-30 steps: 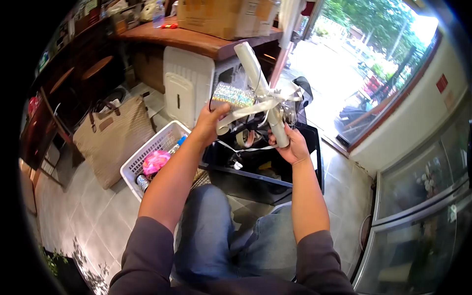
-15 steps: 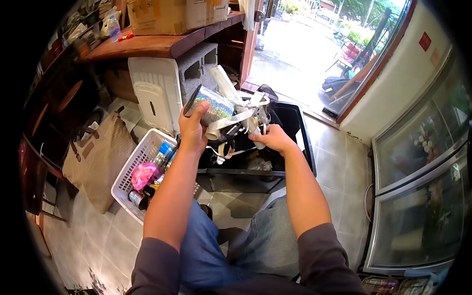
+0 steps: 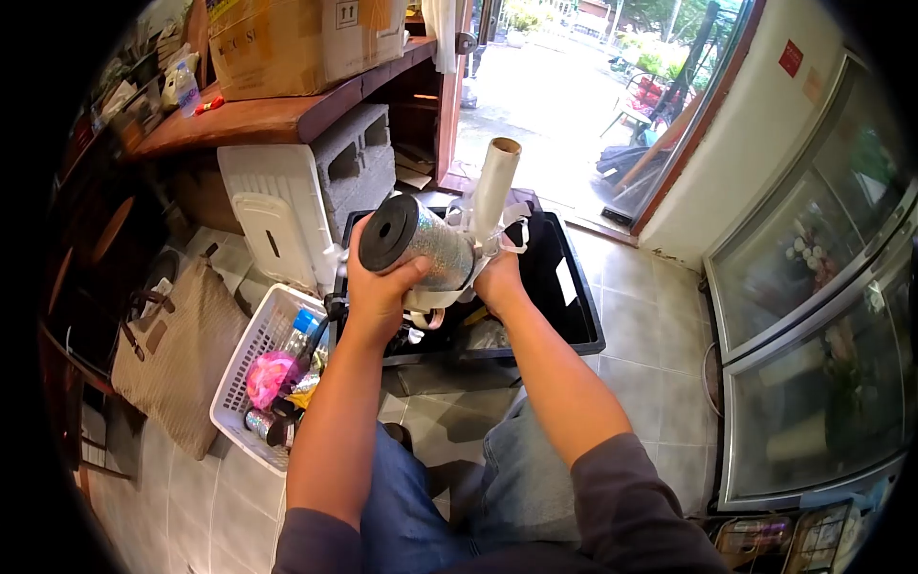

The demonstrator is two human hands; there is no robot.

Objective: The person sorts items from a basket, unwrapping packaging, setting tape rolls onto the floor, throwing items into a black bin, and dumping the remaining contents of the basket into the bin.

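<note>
Strips [image 3: 488, 246] partly hide the right hand [image 3: 501, 279], grip unclear; left hand [image 3: 379, 298] clasps a glittery spool [image 3: 432, 247].

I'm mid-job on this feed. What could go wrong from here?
The white strips bunched about the white tube could snag the glittery silver roll close beside them. The left hand has a grip on that wide roll, which might slip toward the black bin below. The right hand's fingers are mostly hidden, so its grip may be weaker than assumed.
</note>
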